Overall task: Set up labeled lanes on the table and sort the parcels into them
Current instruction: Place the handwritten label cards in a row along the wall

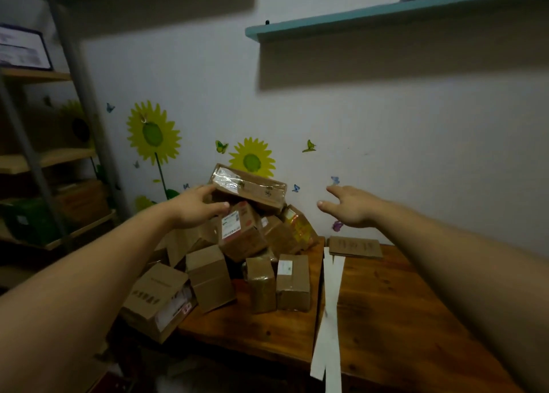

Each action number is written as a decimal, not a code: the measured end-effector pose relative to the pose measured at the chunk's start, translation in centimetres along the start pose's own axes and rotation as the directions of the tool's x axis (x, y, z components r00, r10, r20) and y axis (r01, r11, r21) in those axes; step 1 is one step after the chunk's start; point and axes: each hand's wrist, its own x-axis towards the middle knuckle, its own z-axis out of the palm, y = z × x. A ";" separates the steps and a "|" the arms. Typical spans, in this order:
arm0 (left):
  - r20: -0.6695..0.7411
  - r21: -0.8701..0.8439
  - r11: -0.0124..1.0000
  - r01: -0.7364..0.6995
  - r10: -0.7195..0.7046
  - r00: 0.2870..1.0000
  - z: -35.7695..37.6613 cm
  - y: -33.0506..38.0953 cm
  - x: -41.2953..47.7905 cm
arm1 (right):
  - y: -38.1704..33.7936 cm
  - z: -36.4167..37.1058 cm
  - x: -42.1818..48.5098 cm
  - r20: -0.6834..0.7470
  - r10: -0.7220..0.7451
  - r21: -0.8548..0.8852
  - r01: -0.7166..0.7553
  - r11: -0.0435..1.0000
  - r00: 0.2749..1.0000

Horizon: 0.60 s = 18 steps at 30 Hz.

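Two bare forearms fill the lower corners of the head view, both stretched toward the heap of parcels at the far left part of the wooden table. The left hand holds the left end of the long flat parcel, with the fingers above and the thumb below, as far as the blur lets me see. The right hand holds nothing. Its fingers are spread wide and it is near the right end of this parcel but not touching it.

The long flat parcel lies tilted on the very top of the heap, close to the wall. It is brown cardboard, so I judge it stiff and probably light. Its left part is covered with shiny clear tape, which may slip under the fingers. Because it is long, one hand at one end will let it tip, so a hold on both short ends seems safer. The boxes under it lean on each other, and lifting straight up should disturb them less.

White paper strips lie along the middle of the table, and flat cardboard cards lie behind them, near the wall.
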 end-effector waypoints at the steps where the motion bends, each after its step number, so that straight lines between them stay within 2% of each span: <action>1: 0.020 0.032 0.999 0.011 -0.012 1.000 0.4 -0.5 1.4 | 0.1 0.6 1.6 0.021 -0.001 0.006 0.001 1.000 1.000; 3: 0.062 0.059 0.998 0.022 -0.026 0.998 1.0 -1.4 4.0 | 0.4 2.0 4.4 0.067 -0.008 0.009 0.008 1.000 0.998; 5: 0.082 0.005 1.000 -0.009 0.008 0.997 1.2 -1.9 7.2 | 0.9 3.1 6.7 0.078 -0.004 -0.008 0.005 1.000 0.997; 9: 0.127 -0.010 0.997 -0.080 0.081 0.989 3.6 -1.3 13.7 | 3.2 4.9 9.4 0.097 0.077 0.002 -0.078 0.997 0.992; 14: 0.214 -0.086 0.975 -0.203 0.217 0.952 9.9 3.4 20.8 | 8.4 6.5 11.2 0.131 0.209 -0.020 -0.209 0.978 0.969; 18: 0.361 -0.122 0.961 -0.250 0.277 0.890 16.6 8.2 25.8 | 14.6 7.7 12.2 0.178 0.289 -0.004 -0.293 0.956 0.941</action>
